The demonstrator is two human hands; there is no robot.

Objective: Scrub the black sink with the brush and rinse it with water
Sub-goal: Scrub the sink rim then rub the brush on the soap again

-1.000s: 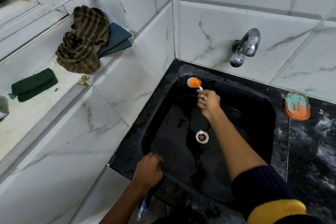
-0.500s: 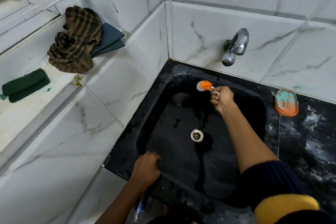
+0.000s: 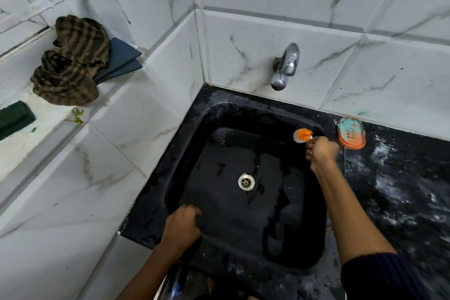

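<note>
The black sink (image 3: 219,221) fills the lower middle, wet, with a metal drain (image 3: 246,181) in its floor. My right hand (image 3: 321,151) grips the handle of a small brush whose orange and white bristle head (image 3: 302,134) presses against the sink's far right corner. My left hand (image 3: 181,226) grips the sink's near left rim, fingers curled over the edge. A chrome tap (image 3: 285,66) sticks out of the tiled wall above the basin; no water runs from it.
An orange soap dish (image 3: 351,136) lies on the black counter (image 3: 401,190) right of the sink. On the left ledge sit a brown striped cloth (image 3: 70,63), folded blue cloths (image 3: 121,59) and a dark green scrub pad (image 3: 14,119).
My right hand has swept the brush from the back left of the basin across to the far right corner. My left hand stays on the rim.
</note>
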